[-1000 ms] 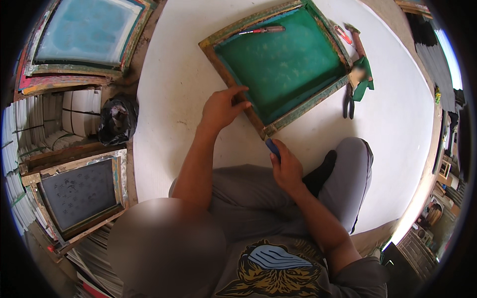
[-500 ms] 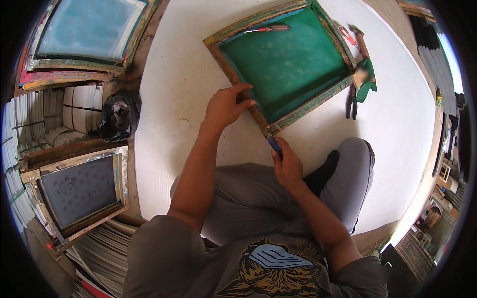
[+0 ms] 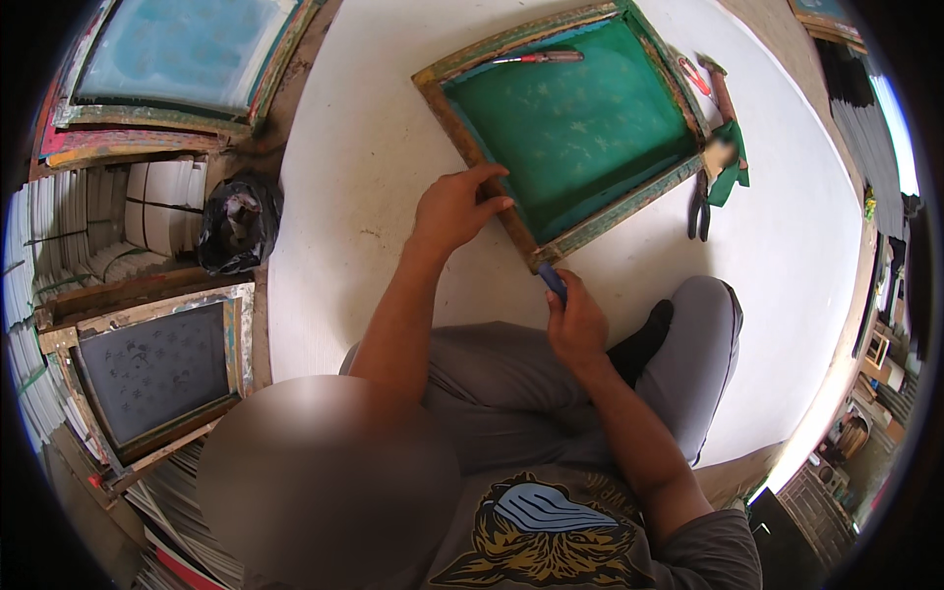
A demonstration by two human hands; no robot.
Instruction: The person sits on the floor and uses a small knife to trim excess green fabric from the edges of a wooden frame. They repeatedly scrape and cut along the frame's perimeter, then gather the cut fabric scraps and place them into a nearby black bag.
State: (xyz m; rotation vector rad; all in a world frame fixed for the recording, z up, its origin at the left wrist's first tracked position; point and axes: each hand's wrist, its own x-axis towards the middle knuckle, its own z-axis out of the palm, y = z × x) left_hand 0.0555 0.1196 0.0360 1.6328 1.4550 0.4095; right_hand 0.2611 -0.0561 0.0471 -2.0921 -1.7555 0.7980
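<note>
A wooden screen-printing frame [image 3: 474, 149] with a green mesh [image 3: 580, 123] lies tilted on the white surface. My left hand [image 3: 459, 206] grips its left rail, thumb and fingers spread across the wood. At the frame's near corner, my right hand [image 3: 578, 320] is closed around a blue-handled tool [image 3: 553, 282]. The tip of this tool meets the corner, and its kind does not show. On the far part of the mesh rests a screwdriver [image 3: 551, 57] with a red and grey handle.
Right of the frame lie a hammer [image 3: 721, 93], red-handled pliers [image 3: 694, 76], a green piece of material [image 3: 730, 177] and black-handled pliers [image 3: 699, 208]. At the left stand a black plastic bag [image 3: 239, 224], a grey-meshed frame [image 3: 155, 369] and a blue-meshed frame [image 3: 182, 49].
The frame with the screwdriver sits slightly farther right in view, and both hands have shifted right with it. The right hand and its blue-handled tool still meet the near corner.
</note>
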